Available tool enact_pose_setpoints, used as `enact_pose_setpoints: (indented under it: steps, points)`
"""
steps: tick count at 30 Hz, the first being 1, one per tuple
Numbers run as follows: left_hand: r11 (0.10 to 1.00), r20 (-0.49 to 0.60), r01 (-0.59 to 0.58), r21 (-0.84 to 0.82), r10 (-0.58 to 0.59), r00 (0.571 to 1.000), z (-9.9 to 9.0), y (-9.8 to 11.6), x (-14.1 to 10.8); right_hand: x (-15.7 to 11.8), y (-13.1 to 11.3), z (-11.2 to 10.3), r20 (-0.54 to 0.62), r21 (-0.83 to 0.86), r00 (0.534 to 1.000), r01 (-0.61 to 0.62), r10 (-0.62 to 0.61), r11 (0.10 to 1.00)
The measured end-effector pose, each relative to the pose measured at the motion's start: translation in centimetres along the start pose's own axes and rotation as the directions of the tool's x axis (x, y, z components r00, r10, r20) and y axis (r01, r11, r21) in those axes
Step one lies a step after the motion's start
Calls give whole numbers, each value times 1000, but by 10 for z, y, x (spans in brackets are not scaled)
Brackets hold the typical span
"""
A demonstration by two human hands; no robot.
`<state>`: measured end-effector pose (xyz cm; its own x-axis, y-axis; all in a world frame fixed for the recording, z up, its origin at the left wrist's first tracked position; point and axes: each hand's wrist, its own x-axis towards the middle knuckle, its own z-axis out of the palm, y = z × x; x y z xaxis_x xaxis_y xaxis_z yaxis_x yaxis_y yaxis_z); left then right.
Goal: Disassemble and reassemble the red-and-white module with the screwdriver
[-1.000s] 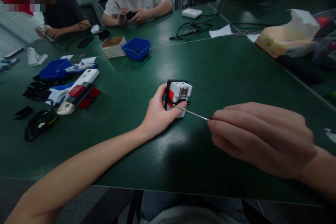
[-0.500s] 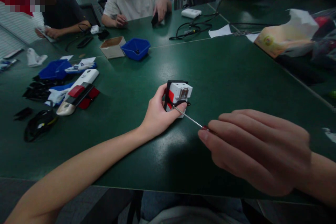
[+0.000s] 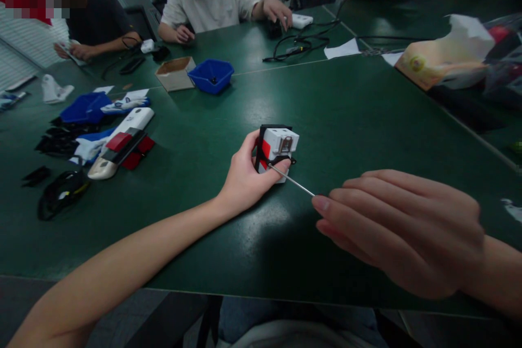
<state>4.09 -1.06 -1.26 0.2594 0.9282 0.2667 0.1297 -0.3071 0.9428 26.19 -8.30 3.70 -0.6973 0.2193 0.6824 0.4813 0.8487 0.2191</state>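
Note:
My left hand (image 3: pixel 248 174) is wrapped round a small white box-shaped device (image 3: pixel 278 141) with a red patch and a metal clip on its face. A black frame (image 3: pixel 274 126) surrounds the device, and my thumb presses on its lower part. In my right hand (image 3: pixel 403 223) I grip a screwdriver (image 3: pixel 297 184); its thin metal shaft points up and left, with the tip at the black frame beside my left thumb. The screwdriver's handle is hidden behind my right fingers.
On the green table (image 3: pixel 346 119), a cardboard box (image 3: pixel 176 76) and blue bin (image 3: pixel 211 77) stand beyond the device. Gloves, a white bar-shaped device (image 3: pixel 141 118) and coiled black cable (image 3: pixel 61 190) lie left. Packaging (image 3: pixel 440 60) sits far right. Other people sit across the table.
The fingers of my right hand have turned and shifted on the screwdriver's handle, while its tip stays put. My left hand is still. Across the table, a person's hand has moved right with a dark object.

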Motion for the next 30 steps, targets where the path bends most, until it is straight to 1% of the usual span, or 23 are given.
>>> enact_pose_setpoints:
  steps: [7,12,15,17,21,26,30]
  points:
    - [1000,4,-15,5,15,1000,0,1,0,4,0,-2,-6,6,1000,6,-6,1000]
    - [1000,-6,-4,23,5,1000,0,1,0,4,4,-1,18,-8,1000,10,-10,1000]
    - [1000,-10,-3,17,3,1000,0,0,0,4,3,-1,7,-13,1000,5,-5,1000]
    - [1000,-7,-10,12,10,1000,0,-1,0,2,3,-1,3,14,1000,-5,5,1000]
    - [1000,5,-3,-9,3,1000,0,-1,0,0,2,-2,23,12,1000,2,-3,1000]
    - [1000,-8,4,19,-4,1000,0,0,0,0,0,1,-31,20,999,-29,30,999]
    - [1000,2,-11,-4,11,1000,0,0,0,1,0,1,-14,50,999,-38,38,998]
